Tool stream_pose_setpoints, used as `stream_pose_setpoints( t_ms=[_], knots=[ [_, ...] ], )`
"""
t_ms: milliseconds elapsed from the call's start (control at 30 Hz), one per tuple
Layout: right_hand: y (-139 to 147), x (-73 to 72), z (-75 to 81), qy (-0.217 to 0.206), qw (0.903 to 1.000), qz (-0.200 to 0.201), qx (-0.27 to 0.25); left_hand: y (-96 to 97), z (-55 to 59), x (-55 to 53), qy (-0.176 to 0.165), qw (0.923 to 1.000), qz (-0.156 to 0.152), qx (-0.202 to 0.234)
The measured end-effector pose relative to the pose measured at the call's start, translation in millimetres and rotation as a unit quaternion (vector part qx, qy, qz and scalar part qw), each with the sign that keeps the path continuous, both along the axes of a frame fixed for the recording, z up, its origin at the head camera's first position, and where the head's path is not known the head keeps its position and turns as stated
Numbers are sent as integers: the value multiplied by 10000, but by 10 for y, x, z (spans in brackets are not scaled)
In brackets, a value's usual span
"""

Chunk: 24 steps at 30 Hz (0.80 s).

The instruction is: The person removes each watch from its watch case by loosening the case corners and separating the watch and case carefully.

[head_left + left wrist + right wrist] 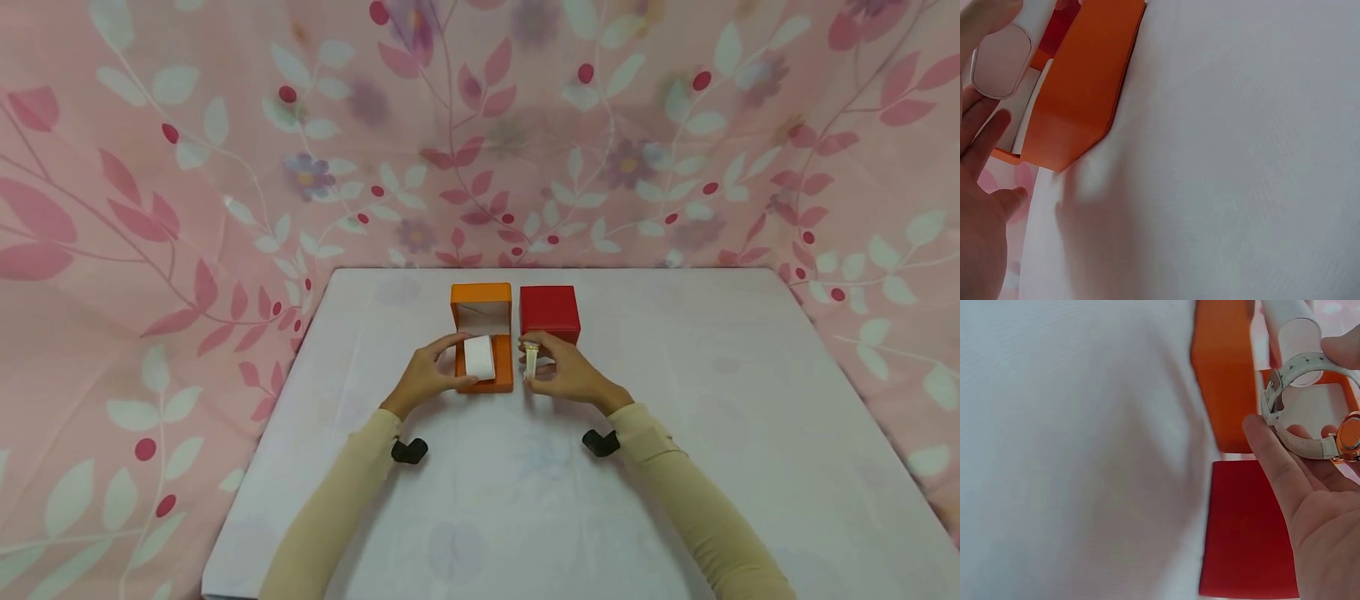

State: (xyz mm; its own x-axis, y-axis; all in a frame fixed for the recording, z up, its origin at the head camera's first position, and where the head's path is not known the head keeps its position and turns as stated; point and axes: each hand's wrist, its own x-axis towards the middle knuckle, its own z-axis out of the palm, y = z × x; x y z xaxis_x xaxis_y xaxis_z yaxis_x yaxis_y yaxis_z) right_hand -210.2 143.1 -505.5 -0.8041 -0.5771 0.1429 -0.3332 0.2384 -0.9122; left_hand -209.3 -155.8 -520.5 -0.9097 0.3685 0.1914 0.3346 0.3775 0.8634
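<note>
An orange watch box (482, 292) stands with its lid up on the table. Between thumb and fingers, my left hand (422, 377) grips a white watch cushion (478, 358) over the box's lower half. The cushion's flat rounded end (1001, 62) faces the left wrist camera. Just right of the box, my right hand (567, 372) holds a wristwatch (531, 361) with a white strap and a gold-toned case. In the right wrist view the strap (1307, 447) is buckled into a loop, with the thumb at its top and fingers beneath.
A closed red box (550, 308) sits right beside the orange one, behind my right hand. Black wrist mounts (409, 451) stick out by both sleeves. The table (720, 433) has a white cloth, and a pink floral curtain (480, 133) hangs behind and along the sides.
</note>
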Motion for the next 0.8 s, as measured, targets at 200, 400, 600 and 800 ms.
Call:
stream_pose_setpoints(
  t_ms=[200, 400, 600, 800],
  knots=[
    [-12, -19, -122, -15, 10000, -15, 35, 13, -30, -24, 79, 9997, 115, -198],
    [-18, -12, -195, 100, 9993, -72, 351, 6, -78, -45, -92, 9993, 175, -319],
    [-10, -25, -231, 776, 9934, -204, 823, 13, -96, -121, -171, 9990, 147, -378],
    [-55, -83, -220, 928, 9899, -150, 1063, 30, -96, -214, -222, 9981, 188, -535]
  ],
)
